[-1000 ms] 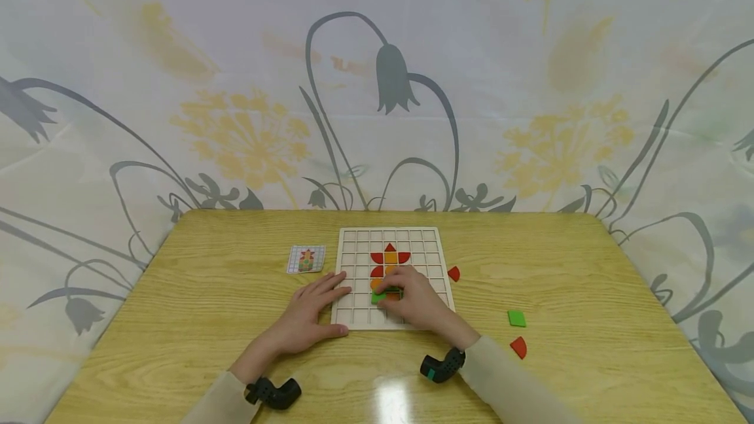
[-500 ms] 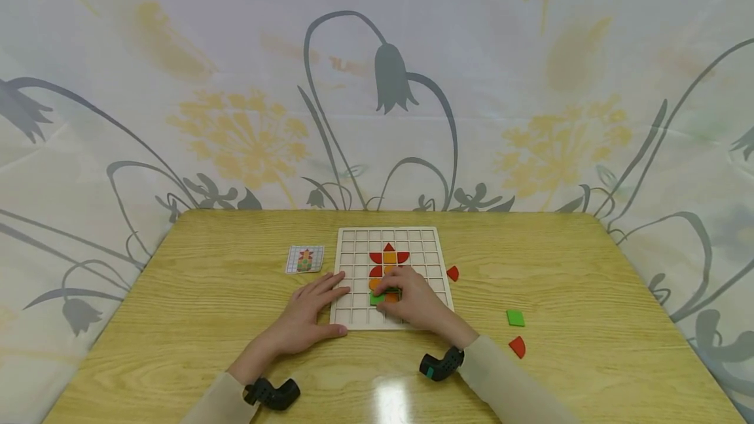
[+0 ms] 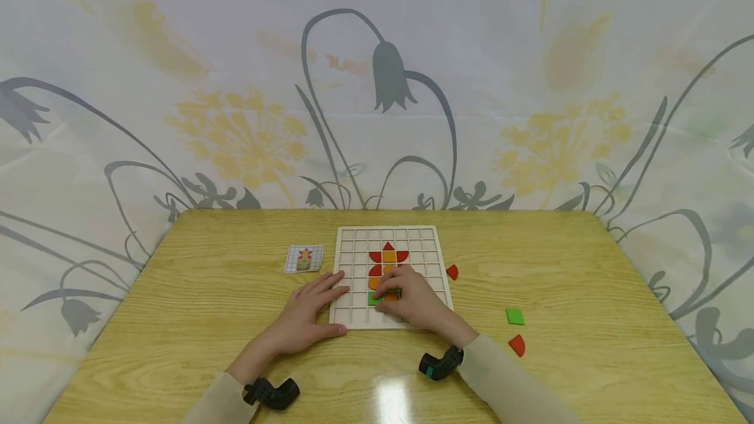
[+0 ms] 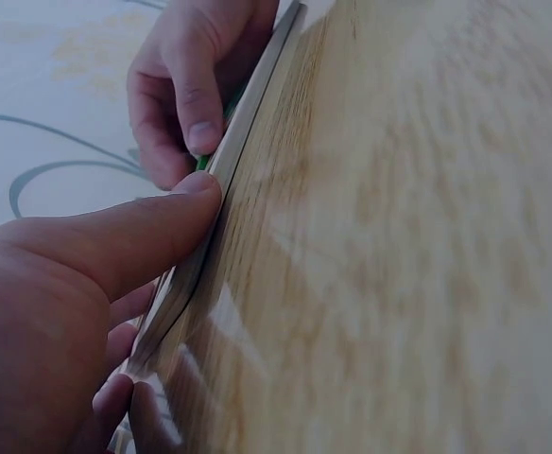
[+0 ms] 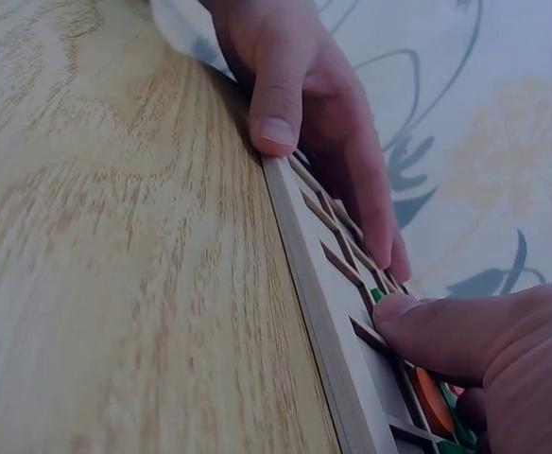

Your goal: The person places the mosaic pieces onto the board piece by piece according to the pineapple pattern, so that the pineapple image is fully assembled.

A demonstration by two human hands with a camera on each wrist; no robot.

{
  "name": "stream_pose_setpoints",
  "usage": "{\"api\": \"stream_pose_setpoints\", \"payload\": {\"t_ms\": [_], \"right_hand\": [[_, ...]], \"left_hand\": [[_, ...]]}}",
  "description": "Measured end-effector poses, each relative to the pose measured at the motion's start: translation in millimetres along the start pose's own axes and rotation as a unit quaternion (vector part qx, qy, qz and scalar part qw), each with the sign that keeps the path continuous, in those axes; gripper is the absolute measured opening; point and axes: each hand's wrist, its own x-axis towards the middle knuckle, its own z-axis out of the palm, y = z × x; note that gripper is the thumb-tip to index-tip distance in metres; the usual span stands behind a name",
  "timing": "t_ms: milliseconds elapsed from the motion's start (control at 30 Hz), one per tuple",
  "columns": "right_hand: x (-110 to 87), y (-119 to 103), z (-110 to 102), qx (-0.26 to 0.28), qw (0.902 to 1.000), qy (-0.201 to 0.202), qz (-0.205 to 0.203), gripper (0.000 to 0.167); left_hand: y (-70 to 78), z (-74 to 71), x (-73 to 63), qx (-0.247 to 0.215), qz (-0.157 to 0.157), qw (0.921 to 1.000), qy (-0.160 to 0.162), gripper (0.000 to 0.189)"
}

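Note:
A pale wooden grid board [image 3: 347, 247] lies on the table, with red, orange and green flat shapes set in its middle cells. My right hand [image 3: 412, 296] reaches over the board, thumb and fingertips pinching a green square tile [image 3: 373, 300] at a lower cell. In the right wrist view the thumb presses beside a green sliver of that tile [image 5: 378, 294], near an orange piece [image 5: 434, 402]. My left hand [image 3: 303, 316] rests at the board's left side, fingers extended over the edge and thumb at the near corner. Some pieces are hidden under the right hand.
A small pattern card [image 3: 304, 258] lies left of the board. Right of it are a red quarter-circle [image 3: 452, 272] near the board edge, a loose green square [image 3: 515, 317] and another red quarter-circle [image 3: 517, 345]. A flower-printed cloth [image 3: 253, 136] hangs behind the table [image 3: 206, 280].
The view has shifted slightly. Both hands stay in nearly the same place, the right still at the green square tile and the left at the board's edge.

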Motion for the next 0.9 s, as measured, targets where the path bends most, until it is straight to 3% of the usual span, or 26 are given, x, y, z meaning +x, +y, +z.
{"api": "stream_pose_setpoints", "payload": {"t_ms": [333,467,600,733,900], "right_hand": [[0.5,0.7,2.1,0.001,0.9999,0.01,-0.011,0.005],[0.9,-0.4,-1.6,0.038,0.9984,0.009,0.042,0.005],[0.7,2.7,-9.8,0.126,0.9872,0.023,0.095,0.009],[-0.2,6.4,-23.2,0.182,0.9775,0.033,0.103,0.013],[-5.9,10.9,-46.7,0.171,0.978,0.052,0.108,0.015]], "left_hand": [[0.9,-0.4,-0.1,-0.005,0.002,1.0,0.001,0.068],[-0.4,-0.1,-0.2,-0.003,0.002,1.0,0.0,0.068],[-1.5,0.1,-0.1,-0.002,0.003,1.0,0.001,0.067],[-1.4,-0.2,-0.2,-0.003,0.004,1.0,0.001,0.067],[-0.7,-0.4,-0.5,-0.005,0.003,1.0,-0.001,0.068]]}}
